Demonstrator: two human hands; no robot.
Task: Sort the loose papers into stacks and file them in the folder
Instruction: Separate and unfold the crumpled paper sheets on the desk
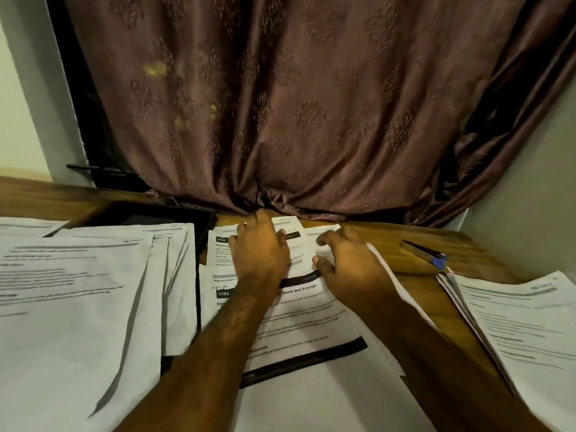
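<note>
Printed white sheets lie spread across a wooden table (405, 244). A loose, overlapping middle pile (299, 316) carries black bars and bold headings. My left hand (260, 254) lies flat on its far sheets with the fingers spread. My right hand (346, 260) rests beside it, fingers curled over the top right sheet, thumb against the paper's edge. A fanned stack (78, 291) sits at the left and another stack (523, 325) at the right. A dark flat folder (162, 218) shows behind the left stack, mostly hidden.
A brown patterned curtain (296, 104) hangs right behind the table and bunches on its far edge. A pen with a blue grip (425, 254) lies on bare wood at the right. White walls close in on both sides.
</note>
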